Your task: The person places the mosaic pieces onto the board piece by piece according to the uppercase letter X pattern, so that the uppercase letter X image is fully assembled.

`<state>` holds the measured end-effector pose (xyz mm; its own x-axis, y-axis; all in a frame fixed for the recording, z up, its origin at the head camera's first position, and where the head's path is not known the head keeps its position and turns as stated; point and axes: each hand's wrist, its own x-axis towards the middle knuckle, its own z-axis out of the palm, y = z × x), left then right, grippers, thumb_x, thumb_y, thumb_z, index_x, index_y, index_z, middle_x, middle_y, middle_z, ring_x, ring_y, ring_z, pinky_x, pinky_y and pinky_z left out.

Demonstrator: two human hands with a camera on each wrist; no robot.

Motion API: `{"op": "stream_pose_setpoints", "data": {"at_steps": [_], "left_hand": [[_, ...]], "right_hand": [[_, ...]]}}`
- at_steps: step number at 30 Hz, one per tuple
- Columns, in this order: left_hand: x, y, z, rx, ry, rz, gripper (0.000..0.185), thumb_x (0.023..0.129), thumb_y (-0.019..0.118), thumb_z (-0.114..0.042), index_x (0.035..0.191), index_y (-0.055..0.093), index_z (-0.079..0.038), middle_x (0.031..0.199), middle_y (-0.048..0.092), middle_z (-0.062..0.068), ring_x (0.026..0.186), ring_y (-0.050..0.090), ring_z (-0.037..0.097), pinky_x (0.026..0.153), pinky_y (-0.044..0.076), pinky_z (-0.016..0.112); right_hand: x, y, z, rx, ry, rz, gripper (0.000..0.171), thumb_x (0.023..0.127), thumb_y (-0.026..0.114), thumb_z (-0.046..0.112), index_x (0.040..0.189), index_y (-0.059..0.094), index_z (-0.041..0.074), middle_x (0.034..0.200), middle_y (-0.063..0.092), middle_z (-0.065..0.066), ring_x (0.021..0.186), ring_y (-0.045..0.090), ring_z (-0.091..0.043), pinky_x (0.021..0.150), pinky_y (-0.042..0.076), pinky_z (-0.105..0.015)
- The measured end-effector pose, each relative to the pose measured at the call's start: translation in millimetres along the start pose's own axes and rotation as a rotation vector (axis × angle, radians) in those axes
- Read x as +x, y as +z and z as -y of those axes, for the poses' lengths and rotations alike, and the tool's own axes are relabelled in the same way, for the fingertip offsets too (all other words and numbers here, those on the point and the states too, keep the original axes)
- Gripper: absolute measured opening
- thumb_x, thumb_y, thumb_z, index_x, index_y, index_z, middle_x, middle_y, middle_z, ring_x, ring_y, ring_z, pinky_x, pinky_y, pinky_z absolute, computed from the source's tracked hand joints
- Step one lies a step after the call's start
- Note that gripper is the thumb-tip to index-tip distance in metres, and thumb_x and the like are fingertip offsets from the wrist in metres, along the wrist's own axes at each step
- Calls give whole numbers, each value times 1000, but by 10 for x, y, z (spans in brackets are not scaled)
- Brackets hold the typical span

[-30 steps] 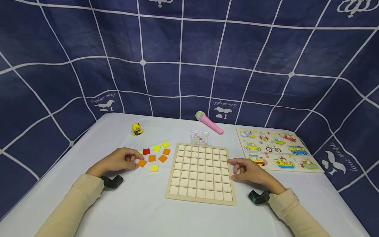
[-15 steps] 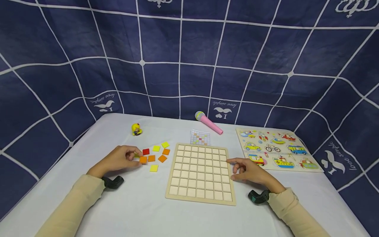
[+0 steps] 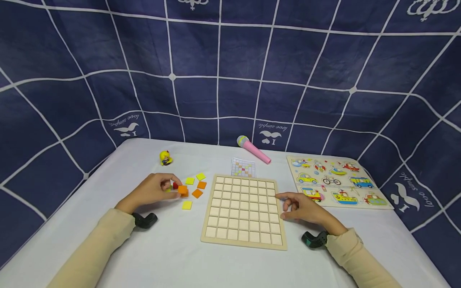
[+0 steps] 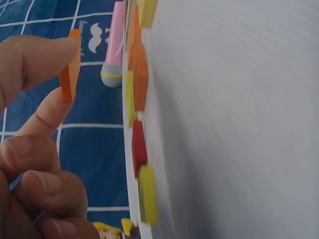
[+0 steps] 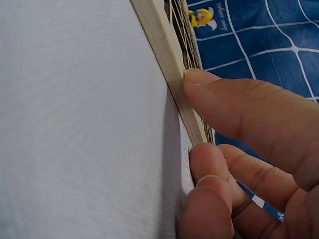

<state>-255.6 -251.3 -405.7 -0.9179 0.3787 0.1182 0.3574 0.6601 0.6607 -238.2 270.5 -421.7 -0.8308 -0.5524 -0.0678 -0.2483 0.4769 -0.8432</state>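
My left hand [image 3: 153,190] pinches an orange square tile [image 4: 71,69] between thumb and index finger, holding it above the white table with the other fingers curled. Below and around it lie loose tiles: a red one [image 3: 175,185] partly behind the fingers, yellow ones [image 3: 187,205] and orange ones [image 3: 197,193]. To their right lies a square wooden board [image 3: 245,243] with a grid of shallow cells. My right hand [image 3: 304,208] rests at the board's right edge, thumb and index fingertips touching it, the other fingers loosely bent.
A printed card with a coloured grid [image 3: 243,167] lies behind the board, and a pink toy microphone [image 3: 254,150] behind that. A wooden vehicle puzzle [image 3: 331,182] is at the right. A small yellow-haired figure [image 3: 165,157] stands at back left. Dark blue checked cloth [image 3: 237,96] surrounds the table.
My left hand has raised the orange tile from among the others and carried it a little to the right. The right hand has stayed at the board's edge.
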Motion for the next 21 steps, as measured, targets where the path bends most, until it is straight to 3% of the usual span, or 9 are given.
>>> {"op": "stream_pose_setpoints", "data": {"at_steps": [21], "left_hand": [[460,235,-346,-43,11,26,26,86,87,-20,110,79,-15,67,39,-5,57,38,14,56,28,26]], "right_hand": [[5,2,1,-26,13,-12,66,91,85,6,147,56,-12,96,63,-8,68,50,-9,58,42,-21]]}}
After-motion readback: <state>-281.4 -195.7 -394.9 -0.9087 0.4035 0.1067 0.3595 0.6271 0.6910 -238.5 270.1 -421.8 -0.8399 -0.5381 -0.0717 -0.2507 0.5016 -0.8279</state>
